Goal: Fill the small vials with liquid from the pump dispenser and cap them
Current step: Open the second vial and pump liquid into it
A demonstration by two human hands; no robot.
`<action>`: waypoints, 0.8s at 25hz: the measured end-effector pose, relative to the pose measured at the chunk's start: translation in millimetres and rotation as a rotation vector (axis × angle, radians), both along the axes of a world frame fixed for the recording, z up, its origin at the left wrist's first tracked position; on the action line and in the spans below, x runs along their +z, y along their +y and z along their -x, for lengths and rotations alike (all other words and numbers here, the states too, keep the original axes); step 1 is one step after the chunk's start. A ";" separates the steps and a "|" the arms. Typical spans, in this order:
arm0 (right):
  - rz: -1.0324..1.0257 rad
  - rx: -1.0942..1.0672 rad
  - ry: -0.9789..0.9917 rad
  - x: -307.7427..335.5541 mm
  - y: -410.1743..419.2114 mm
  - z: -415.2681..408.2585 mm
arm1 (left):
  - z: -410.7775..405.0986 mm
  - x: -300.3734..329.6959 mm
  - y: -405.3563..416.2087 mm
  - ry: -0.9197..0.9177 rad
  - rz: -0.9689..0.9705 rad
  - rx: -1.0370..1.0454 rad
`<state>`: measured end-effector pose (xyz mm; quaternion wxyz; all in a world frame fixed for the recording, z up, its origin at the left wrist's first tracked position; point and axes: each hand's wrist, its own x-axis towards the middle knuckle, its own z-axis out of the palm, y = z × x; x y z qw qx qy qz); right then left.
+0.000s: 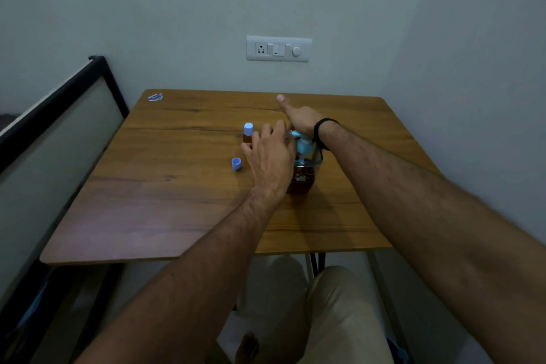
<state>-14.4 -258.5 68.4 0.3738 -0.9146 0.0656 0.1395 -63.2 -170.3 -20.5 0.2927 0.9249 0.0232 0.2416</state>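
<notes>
The pump dispenser stands upright on the wooden counter, its long axis vertical, dark amber liquid in its clear body and its light blue pump head on top, the spout aimed left toward the left hand. The right hand lies palm down on the pump head, fingers straight and spread, thumb pointing away toward the wall; a black band circles its wrist. The left hand hovers just left of the dispenser, back up, fingers curled near the spout; whatever it may hold is hidden, so its grip cannot be told. Left of the dispenser, beyond that hand, a capped vial of amber liquid stands upright, blue cap on top. A loose blue cap lies on the counter further left of the dispenser, open end facing up.
</notes>
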 end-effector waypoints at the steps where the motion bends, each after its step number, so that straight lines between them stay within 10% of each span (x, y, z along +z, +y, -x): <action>1: -0.019 0.005 0.047 4.7 -0.7 2.3 | 0.6 0.6 0.2 0.000 -0.003 0.001; 20: -0.007 0.001 -0.004 -1.5 1.8 -1.4 | 0.4 0.9 -1.4 0.020 0.000 -0.008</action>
